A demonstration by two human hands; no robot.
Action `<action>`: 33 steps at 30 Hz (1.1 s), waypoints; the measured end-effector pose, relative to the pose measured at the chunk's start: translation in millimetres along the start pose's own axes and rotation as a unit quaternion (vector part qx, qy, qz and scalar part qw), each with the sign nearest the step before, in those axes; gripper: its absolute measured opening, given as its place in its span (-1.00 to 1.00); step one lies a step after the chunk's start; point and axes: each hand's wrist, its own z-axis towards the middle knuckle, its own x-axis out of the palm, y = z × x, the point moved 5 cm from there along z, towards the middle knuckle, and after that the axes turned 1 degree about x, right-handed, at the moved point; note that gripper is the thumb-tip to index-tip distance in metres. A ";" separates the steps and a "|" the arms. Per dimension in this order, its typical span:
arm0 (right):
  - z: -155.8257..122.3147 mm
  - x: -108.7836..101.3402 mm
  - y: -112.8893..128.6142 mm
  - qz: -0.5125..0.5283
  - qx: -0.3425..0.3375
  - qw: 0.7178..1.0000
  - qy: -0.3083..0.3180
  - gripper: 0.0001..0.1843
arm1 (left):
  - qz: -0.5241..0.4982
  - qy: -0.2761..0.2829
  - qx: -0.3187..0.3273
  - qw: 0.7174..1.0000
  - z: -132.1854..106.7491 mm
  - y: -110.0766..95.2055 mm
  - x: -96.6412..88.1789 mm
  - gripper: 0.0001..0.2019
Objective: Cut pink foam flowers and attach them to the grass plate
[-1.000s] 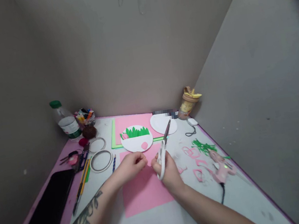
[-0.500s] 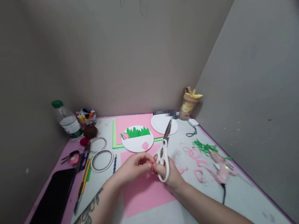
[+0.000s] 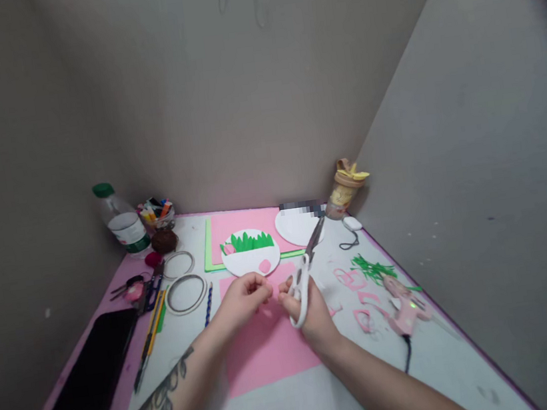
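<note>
My right hand (image 3: pixel 308 311) grips white-handled scissors (image 3: pixel 304 275), blades shut and pointing up and to the right. My left hand (image 3: pixel 243 299) is closed in a pinch just left of it, over a pink paper sheet (image 3: pixel 267 350); what it pinches is too small to make out. Beyond the hands lies a white paper plate (image 3: pixel 253 260) with green paper grass and small pink pieces stuck on it, resting on a pink and green sheet (image 3: pixel 236 227). A second, plain white plate (image 3: pixel 296 226) lies further right.
At left are a black phone (image 3: pixel 87 377), pencils (image 3: pixel 150 332), two rings (image 3: pixel 186 294), small scissors (image 3: pixel 136 289), a bottle (image 3: pixel 122 221) and a marker cup (image 3: pixel 156 213). At right lie pink and green paper scraps (image 3: pixel 364 280), a pink glue gun (image 3: pixel 408 311) and a drink cup (image 3: pixel 345 189).
My hands touched half a second ago and have since drawn slightly apart. The scissors have tilted further to the right.
</note>
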 end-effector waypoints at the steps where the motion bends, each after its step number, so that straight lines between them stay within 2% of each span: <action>1: 0.1 -0.4 0.5 -0.005 -0.001 1.000 -0.004 -0.72 | -0.001 0.003 -0.001 1.000 -0.1 0.9 1.6 -0.83; 6: 0.3 -2.6 2.4 -0.011 -0.004 1.000 -0.019 -0.69 | 0.005 0.023 -0.008 1.000 -2.9 1.4 9.4 -0.79; 11: 1.0 -3.3 1.9 -0.025 -0.012 1.000 -0.003 -0.71 | 0.036 0.040 -0.001 0.999 -4.6 -1.0 13.1 -0.84; 15: -1.8 0.2 5.3 -0.028 0.006 0.999 0.039 -0.72 | 0.015 -0.011 0.009 1.000 -6.4 -9.7 3.3 -0.86; 20: -14.5 17.5 3.3 -0.005 0.050 0.982 0.184 -0.66 | -0.127 -0.107 0.047 0.985 -13.2 -29.8 -15.9 -0.83; 25: -24.4 27.7 -9.2 -0.036 0.038 0.973 0.227 -0.65 | -0.223 -0.134 0.067 0.963 -20.9 -42.1 -17.0 -0.85; 29: -29.5 31.9 -12.2 -0.051 0.034 0.962 0.265 -0.64 | -0.235 -0.149 0.081 0.957 -24.5 -44.4 -13.0 -0.86; 33: -30.3 31.8 -10.1 -0.054 0.023 0.961 0.272 -0.60 | -0.233 -0.159 0.083 0.956 -25.1 -40.7 -9.9 -0.86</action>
